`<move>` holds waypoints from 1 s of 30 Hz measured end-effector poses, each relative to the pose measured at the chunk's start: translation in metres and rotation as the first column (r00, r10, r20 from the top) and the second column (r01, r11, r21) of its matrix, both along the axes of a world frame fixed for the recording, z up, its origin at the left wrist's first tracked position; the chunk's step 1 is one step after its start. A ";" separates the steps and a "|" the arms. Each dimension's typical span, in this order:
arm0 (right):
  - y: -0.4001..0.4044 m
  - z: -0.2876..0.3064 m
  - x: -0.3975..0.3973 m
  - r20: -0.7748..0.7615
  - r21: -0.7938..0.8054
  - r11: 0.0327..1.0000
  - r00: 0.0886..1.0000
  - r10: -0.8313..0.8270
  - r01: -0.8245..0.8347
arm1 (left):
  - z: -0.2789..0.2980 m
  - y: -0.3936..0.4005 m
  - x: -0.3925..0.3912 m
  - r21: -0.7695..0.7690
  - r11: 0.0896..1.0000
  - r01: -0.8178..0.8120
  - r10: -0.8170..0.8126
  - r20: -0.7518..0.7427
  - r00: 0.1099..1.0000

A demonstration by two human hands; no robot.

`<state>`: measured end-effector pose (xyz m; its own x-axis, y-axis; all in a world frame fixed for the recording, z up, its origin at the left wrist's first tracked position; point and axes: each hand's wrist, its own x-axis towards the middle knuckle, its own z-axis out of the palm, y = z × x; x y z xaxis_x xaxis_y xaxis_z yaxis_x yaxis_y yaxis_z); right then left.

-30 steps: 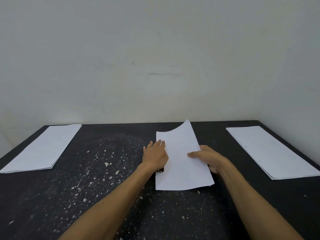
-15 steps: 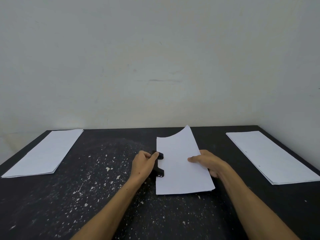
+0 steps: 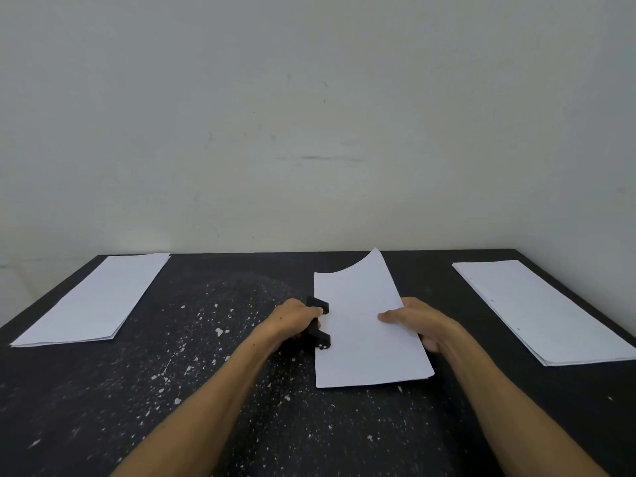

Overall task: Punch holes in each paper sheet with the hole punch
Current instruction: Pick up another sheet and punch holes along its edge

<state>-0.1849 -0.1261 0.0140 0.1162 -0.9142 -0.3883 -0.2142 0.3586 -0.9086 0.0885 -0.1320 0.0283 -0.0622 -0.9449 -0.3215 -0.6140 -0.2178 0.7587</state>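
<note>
A: What does each grip hold?

B: The left hand [image 3: 294, 320] is wrapped around the black hole punch [image 3: 318, 325], fingers closed on its body. The right hand [image 3: 418, 323] pinches the right edge of the paper sheet [image 3: 361, 325], thumb on top and fingers beneath.

A: Where does the sheet lie?

B: At the middle of the dark worktop [image 3: 206, 373], its left edge touching or entering the punch mouth; which one cannot be told. The far right corner curls upward.

A: How will these handle?

B: The sheet is probably light and limp, so it is best held at mid-edge, as here. The punch looks rigid and compact, fit for a full-hand squeeze.

A: And the arms?

B: Both forearms reach forward and converge. A left paper stack [image 3: 93, 301] and a right paper stack [image 3: 547, 311] lie well apart.
</note>
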 end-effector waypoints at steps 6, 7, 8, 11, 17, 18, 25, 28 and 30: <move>0.013 -0.002 0.000 0.004 -0.002 1.000 1.000 -0.013 0.013 | -0.003 -0.007 0.005 0.042 0.999 0.009 -0.010 0.030 1.000; 0.015 -0.003 -0.001 0.009 -0.003 1.000 1.000 -0.016 0.016 | -0.004 -0.009 0.005 0.044 0.999 0.009 -0.011 0.036 0.999; 0.018 -0.004 -0.001 0.017 -0.004 1.000 1.000 -0.015 0.015 | -0.004 -0.009 0.006 0.047 0.999 0.009 -0.011 0.035 0.999; 0.026 -0.005 -0.002 0.026 -0.011 1.000 1.000 -0.015 0.015 | -0.004 -0.010 0.005 0.041 0.999 0.008 -0.009 0.029 1.000; 0.039 -0.007 0.000 0.027 -0.020 1.000 0.999 -0.023 0.024 | -0.001 -0.008 0.003 0.022 1.000 0.002 -0.003 0.077 0.997; 0.041 -0.005 0.001 0.029 -0.018 1.000 0.999 -0.020 0.020 | -0.001 -0.007 0.003 0.022 1.000 0.004 -0.006 0.081 0.997; 0.052 -0.006 0.002 0.011 -0.012 1.000 1.000 -0.009 0.009 | -0.001 -0.006 0.003 0.007 1.000 0.015 -0.015 0.092 0.996; 0.055 -0.005 0.002 0.015 -0.013 1.000 1.000 -0.011 0.011 | -0.001 -0.006 0.003 0.003 1.000 0.015 -0.015 0.087 0.996; 0.059 -0.005 0.003 0.017 -0.017 1.000 1.000 -0.013 0.014 | -0.001 -0.005 0.003 -0.002 1.000 0.019 -0.019 0.088 0.996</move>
